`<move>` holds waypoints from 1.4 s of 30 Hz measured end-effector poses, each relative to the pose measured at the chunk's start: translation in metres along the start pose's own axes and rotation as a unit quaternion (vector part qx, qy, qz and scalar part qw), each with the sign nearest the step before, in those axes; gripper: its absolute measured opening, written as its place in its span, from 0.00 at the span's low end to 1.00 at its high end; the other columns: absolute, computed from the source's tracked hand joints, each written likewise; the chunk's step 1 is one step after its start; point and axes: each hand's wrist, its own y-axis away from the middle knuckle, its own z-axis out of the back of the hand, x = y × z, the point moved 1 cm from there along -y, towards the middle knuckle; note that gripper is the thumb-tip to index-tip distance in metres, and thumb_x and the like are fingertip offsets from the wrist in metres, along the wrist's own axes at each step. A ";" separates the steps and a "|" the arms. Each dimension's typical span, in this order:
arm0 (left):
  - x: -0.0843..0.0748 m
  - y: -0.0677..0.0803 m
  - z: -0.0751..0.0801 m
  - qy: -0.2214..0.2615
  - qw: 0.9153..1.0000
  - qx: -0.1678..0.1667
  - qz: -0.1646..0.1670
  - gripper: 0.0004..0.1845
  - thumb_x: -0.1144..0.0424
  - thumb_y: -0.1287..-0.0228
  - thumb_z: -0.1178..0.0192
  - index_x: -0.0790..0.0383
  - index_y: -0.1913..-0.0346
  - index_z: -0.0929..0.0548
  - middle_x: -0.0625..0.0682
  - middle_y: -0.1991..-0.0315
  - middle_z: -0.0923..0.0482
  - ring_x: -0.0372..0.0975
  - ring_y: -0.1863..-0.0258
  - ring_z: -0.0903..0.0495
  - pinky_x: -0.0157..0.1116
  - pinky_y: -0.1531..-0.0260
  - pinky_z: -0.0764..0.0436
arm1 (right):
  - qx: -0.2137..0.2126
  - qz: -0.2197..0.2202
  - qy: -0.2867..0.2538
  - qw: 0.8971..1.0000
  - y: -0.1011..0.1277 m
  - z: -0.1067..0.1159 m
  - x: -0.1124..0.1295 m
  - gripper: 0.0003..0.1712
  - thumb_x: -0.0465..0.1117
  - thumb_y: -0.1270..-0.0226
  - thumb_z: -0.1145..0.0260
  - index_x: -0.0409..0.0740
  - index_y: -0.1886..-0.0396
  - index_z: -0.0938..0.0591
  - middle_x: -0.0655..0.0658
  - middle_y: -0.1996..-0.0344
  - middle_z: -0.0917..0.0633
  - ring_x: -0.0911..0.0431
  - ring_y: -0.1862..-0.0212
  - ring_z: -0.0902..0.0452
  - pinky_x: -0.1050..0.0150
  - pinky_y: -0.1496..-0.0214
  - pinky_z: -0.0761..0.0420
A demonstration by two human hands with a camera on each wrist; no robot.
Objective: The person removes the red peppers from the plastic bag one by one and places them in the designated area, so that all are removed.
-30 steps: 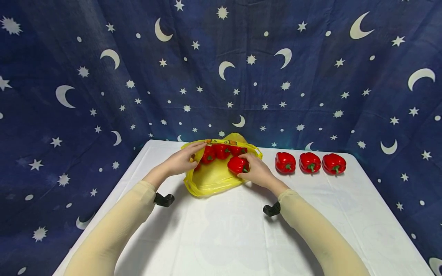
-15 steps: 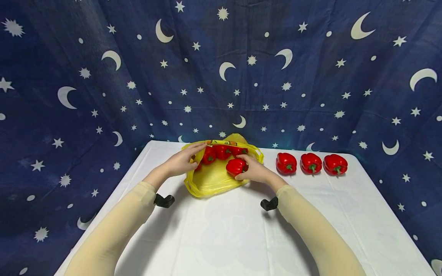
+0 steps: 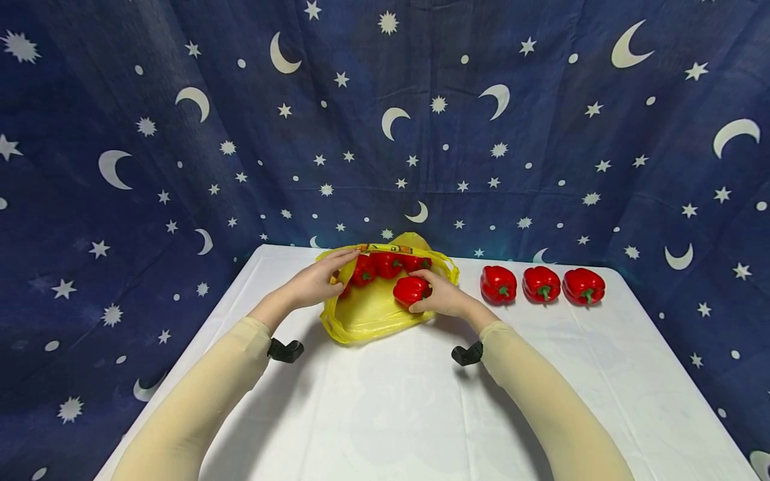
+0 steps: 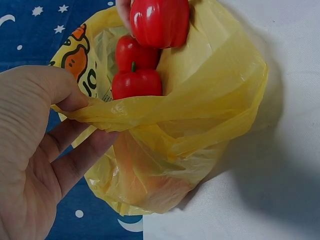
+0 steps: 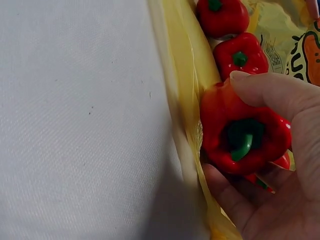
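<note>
A yellow plastic bag [image 3: 373, 322] lies with its mouth facing me, several red bell peppers [image 3: 388, 264] inside. My left hand [image 3: 315, 280] is at the bag's left side; in the left wrist view its thumb and fingers pinch the rim of the bag [image 4: 210, 105]. My right hand [image 3: 446, 295] grips another red bell pepper [image 3: 410, 291] within the bag's opening, on the right. In the right wrist view, thumb and fingers wrap this pepper [image 5: 217, 112], its green stem facing the camera. Some peppers deeper in the bag are partly hidden.
Three red bell peppers, a left one [image 3: 498, 285], a middle one [image 3: 540, 284] and a right one [image 3: 583, 286], stand in a row on the white tablecloth [image 3: 385, 414] right of the bag. Behind hangs a dark blue curtain [image 3: 361, 127] with moons and stars.
My right hand has moved slightly left with the bell pepper, further into the bag's opening, and is nearly still over the last half second. The left hand keeps its place at the rim.
</note>
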 end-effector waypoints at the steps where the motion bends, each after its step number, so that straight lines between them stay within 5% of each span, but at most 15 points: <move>1: 0.000 0.000 0.000 0.000 1.000 0.001 0.000 0.42 0.70 0.36 0.43 0.47 0.19 0.41 0.46 0.20 0.46 0.45 0.49 0.27 0.42 0.52 0.23 | -0.001 -0.002 -0.003 1.000 0.000 0.000 0.000 0.49 0.46 0.46 0.20 0.53 0.25 0.33 0.39 0.33 0.31 0.42 0.35 0.32 0.44 0.37 0.25; 23: 0.000 0.002 0.001 0.006 1.000 -0.007 -0.013 0.43 0.72 0.37 0.44 0.48 0.19 0.40 0.48 0.21 0.45 0.45 0.53 0.26 0.42 0.56 0.24 | -0.011 0.005 -0.053 0.998 0.015 0.005 0.007 0.46 0.48 0.47 0.18 0.56 0.28 0.30 0.41 0.34 0.29 0.43 0.35 0.30 0.46 0.37 0.24; 42: 0.004 0.001 0.001 0.000 1.000 -0.004 -0.006 0.43 0.72 0.37 0.44 0.48 0.19 0.40 0.49 0.21 0.45 0.45 0.53 0.25 0.42 0.56 0.24 | -0.024 0.006 -0.061 0.998 0.052 0.049 0.007 0.49 0.51 0.47 0.18 0.55 0.26 0.32 0.42 0.36 0.25 0.42 0.37 0.30 0.49 0.44 0.19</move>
